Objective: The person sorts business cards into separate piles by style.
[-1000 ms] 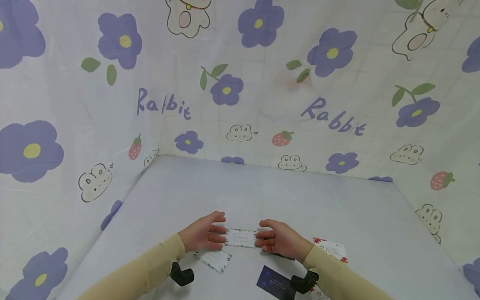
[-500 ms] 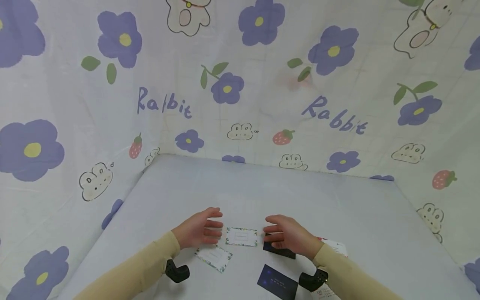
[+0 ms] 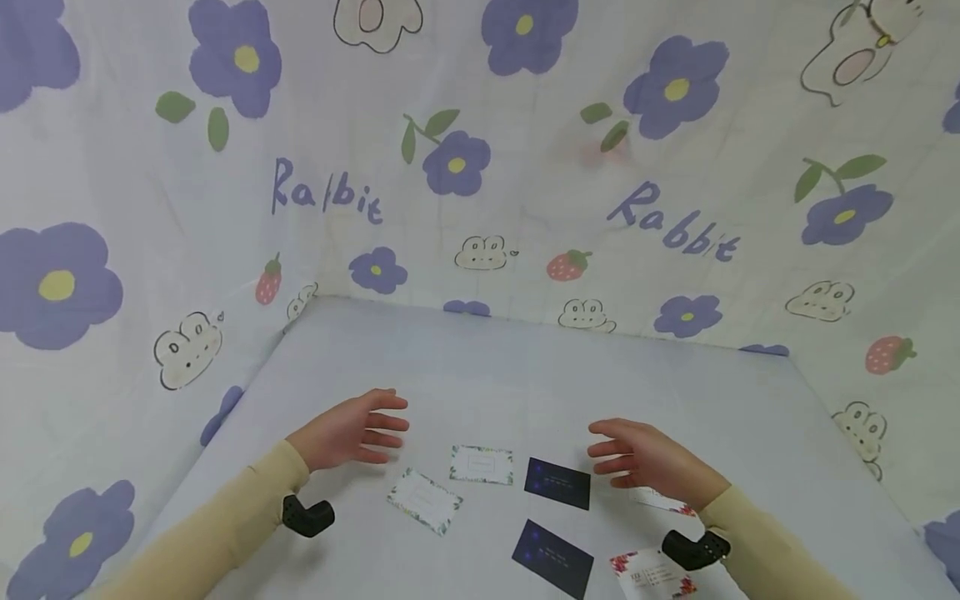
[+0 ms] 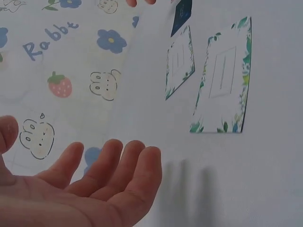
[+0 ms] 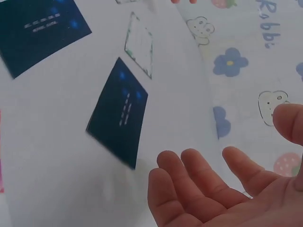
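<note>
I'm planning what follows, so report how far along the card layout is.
Apparently done: two leaf-bordered white cards, two navy cards and two red-flowered white cards lie grouped by design. In hand: nothing; left hand and right hand hover empty above the table. Possibly remaining: straightening, since the nearer leaf-bordered card lies askew.

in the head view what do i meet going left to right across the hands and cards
Left hand, slanted leaf-bordered card, straighter leaf-bordered card, pair of dark cards, right hand.
</note>
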`<action>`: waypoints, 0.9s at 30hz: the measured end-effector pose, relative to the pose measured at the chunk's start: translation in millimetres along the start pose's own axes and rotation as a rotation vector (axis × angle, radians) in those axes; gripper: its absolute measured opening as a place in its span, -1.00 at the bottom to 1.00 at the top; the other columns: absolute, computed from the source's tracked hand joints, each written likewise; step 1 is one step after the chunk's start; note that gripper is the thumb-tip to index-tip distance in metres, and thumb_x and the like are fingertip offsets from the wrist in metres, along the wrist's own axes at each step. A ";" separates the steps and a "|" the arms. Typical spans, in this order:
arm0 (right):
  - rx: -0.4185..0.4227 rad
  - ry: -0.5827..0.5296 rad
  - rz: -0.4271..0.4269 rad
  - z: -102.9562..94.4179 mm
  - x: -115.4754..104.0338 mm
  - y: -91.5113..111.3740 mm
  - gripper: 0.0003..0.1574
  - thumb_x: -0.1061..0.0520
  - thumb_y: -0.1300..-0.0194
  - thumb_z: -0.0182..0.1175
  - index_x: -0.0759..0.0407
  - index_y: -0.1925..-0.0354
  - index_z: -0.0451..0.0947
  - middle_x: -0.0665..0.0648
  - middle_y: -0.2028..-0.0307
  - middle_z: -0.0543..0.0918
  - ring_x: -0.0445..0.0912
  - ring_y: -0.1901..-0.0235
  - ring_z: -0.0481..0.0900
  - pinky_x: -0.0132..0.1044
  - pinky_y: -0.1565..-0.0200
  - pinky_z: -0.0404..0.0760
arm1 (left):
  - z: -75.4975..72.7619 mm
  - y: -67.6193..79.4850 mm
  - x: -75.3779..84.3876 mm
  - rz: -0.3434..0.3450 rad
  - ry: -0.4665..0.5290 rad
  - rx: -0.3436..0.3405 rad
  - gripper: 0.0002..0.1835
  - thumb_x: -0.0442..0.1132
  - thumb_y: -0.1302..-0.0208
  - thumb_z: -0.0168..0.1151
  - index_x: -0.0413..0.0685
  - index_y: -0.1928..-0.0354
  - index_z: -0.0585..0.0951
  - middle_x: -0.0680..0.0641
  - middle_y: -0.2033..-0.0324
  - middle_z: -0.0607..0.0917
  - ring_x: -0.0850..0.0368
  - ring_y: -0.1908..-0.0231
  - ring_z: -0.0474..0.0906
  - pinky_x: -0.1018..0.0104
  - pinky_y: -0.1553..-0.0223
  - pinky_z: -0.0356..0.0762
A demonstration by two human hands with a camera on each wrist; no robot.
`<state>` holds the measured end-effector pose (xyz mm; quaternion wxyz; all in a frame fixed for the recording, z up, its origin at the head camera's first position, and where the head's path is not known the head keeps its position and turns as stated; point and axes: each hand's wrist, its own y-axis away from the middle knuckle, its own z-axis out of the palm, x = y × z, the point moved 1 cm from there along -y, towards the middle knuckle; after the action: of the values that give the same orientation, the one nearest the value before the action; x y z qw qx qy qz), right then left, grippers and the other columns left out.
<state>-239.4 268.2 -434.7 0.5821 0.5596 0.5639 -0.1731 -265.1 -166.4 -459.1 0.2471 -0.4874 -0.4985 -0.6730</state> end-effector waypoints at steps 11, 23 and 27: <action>-0.021 0.009 0.042 -8.5 12.0 18.9 -0.10 -0.25 -0.60 -0.15 0.33 -0.55 0.02 0.48 -0.37 0.42 0.17 -0.21 0.61 -0.02 -0.12 0.66 | -13.0 12.2 0.8 -0.044 -0.109 -0.067 -0.29 0.21 -0.58 -0.13 -0.12 -0.53 0.24 -0.31 -0.39 0.46 -0.21 -0.29 0.52 0.10 -0.09 0.64; -0.051 -0.002 0.057 -8.3 11.9 22.2 -0.09 -0.30 -0.59 -0.16 0.28 -0.56 0.04 0.49 -0.42 0.34 0.21 -0.25 0.56 0.10 -0.17 0.63 | -14.0 10.1 -4.9 -0.035 -0.184 -0.096 -0.32 0.15 -0.56 -0.02 -0.11 -0.52 0.28 -0.30 -0.34 0.51 -0.12 -0.18 0.59 0.16 -0.05 0.63; -0.090 -0.013 0.040 -4.3 10.0 22.9 -0.12 -0.27 -0.60 -0.18 0.29 -0.55 0.04 0.51 -0.43 0.32 0.24 -0.27 0.55 0.09 -0.18 0.62 | -14.5 10.4 -4.8 -0.038 -0.215 -0.127 -0.31 0.17 -0.52 0.03 -0.08 -0.50 0.31 -0.27 -0.30 0.54 -0.08 -0.14 0.62 0.16 -0.05 0.62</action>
<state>-219.3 283.4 -431.6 0.6136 0.5428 0.5563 -0.1395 -260.6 -184.4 -459.3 0.1481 -0.5620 -0.4878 -0.6514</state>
